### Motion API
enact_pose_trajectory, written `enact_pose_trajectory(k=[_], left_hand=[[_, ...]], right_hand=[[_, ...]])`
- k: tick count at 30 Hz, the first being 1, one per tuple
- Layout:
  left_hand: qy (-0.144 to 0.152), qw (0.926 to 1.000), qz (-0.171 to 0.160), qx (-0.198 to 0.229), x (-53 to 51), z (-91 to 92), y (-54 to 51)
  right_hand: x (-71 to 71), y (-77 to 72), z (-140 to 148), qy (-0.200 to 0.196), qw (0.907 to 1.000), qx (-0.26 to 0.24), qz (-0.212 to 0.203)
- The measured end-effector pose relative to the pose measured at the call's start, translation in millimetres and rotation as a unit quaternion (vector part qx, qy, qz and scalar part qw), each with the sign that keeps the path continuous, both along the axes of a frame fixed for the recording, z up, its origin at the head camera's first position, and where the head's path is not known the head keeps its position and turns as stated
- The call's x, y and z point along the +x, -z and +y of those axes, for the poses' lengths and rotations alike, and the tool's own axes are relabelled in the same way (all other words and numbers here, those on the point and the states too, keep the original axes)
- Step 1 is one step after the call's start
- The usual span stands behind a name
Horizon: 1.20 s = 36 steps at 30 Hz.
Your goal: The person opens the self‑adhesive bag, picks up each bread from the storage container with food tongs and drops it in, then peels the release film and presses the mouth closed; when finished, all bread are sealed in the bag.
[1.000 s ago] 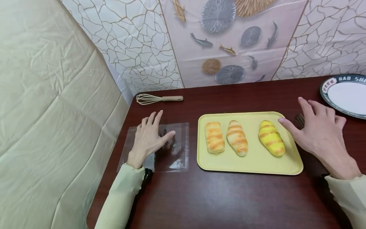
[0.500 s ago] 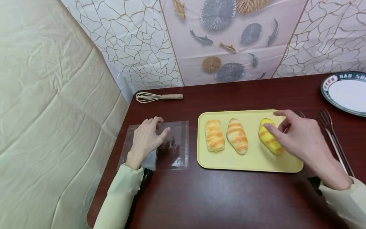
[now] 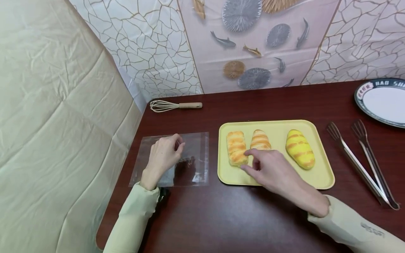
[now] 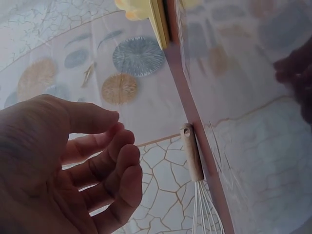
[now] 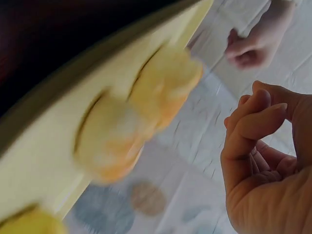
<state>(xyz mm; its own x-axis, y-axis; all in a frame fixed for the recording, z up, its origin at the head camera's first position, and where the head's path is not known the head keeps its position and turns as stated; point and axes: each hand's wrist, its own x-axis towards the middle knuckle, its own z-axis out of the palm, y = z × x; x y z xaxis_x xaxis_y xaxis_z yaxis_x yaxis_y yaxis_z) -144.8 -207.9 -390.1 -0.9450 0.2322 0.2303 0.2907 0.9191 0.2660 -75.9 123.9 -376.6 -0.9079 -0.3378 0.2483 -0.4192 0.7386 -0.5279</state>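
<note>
My left hand (image 3: 164,153) hovers over a clear plastic bag (image 3: 199,151) lying flat on the table. In the left wrist view its fingers (image 4: 124,185) are loosely bent, thumb near the index finger, nothing between them. Over the yellow tray (image 3: 294,181) my right hand (image 3: 275,170) is held with bent fingers (image 5: 239,136) and a gap to the thumb; it holds nothing. Its fingertips are by the segmented bread roll (image 3: 237,147) at the tray's left. It partly covers the middle striped bread (image 3: 260,138). A yellow striped bread (image 3: 300,149) lies at the tray's right.
Metal tongs (image 3: 357,165) lie spread to the tray's right. A white plate with a dark patterned rim (image 3: 364,102) stands at the back right. A whisk (image 3: 190,105) lies at the back left. Draped fabric (image 3: 79,140) hangs along the table's left side.
My right hand has swept left from beside the tongs, across the yellow bread, to the tray's left half. My left hand's fingers have drawn in over the bag. The breads have stayed put.
</note>
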Motion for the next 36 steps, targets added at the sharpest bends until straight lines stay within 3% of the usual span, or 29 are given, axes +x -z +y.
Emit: enact_pose_trajectory(k=[6,12,17,21,22,27,28,29,32,34,35,36], left_hand=[[0.016,0.9988,-0.040,-0.024,2.8,5.2,3.8],[0.026,0.9956,-0.076,-0.048,2.6,6.7,9.5],[0.033,0.9918,-0.110,-0.057,1.5,9.2,15.2],[0.041,0.9877,-0.131,-0.075,1.5,14.3,18.6],[0.043,0.9868,-0.135,-0.079,1.3,15.4,19.6],[0.049,0.9832,-0.159,-0.074,1.8,18.7,22.4],[0.057,0.9832,-0.160,-0.067,-2.8,13.2,33.6],[0.058,0.9813,-0.172,-0.065,-2.8,13.7,33.8],[0.065,0.9737,-0.208,-0.066,-6.1,14.4,37.5],[0.073,0.9713,-0.214,-0.075,-12.4,11.9,49.9],[0.067,0.9683,-0.227,-0.079,-12.4,15.1,48.3],[0.069,0.9677,-0.229,-0.081,-16.7,12.8,57.3]], right_hand=[[-4.9,3.3,-41,-0.054,0.9985,0.007,-0.012],[-20.5,13.5,-76,-0.098,0.9940,0.025,-0.041],[-32.2,17.5,-97,-0.108,0.9891,0.066,-0.075],[-37.4,21.3,-109,-0.105,0.9872,0.091,-0.078],[-40.3,31.4,-111,-0.108,0.9876,0.091,-0.069],[-41.2,38.0,-119,-0.103,0.9842,0.092,-0.110],[-41.3,39.4,-120,-0.105,0.9831,0.090,-0.120],[-39.0,32.0,-121,-0.102,0.9811,0.090,-0.138],[-38.5,34.9,-123,-0.108,0.9796,0.078,-0.150],[-37.6,36.7,-123,-0.114,0.9806,0.072,-0.143],[-38.7,41.9,-124,-0.115,0.9821,0.073,-0.130],[-37.9,42.2,-124,-0.117,0.9828,0.071,-0.124]])
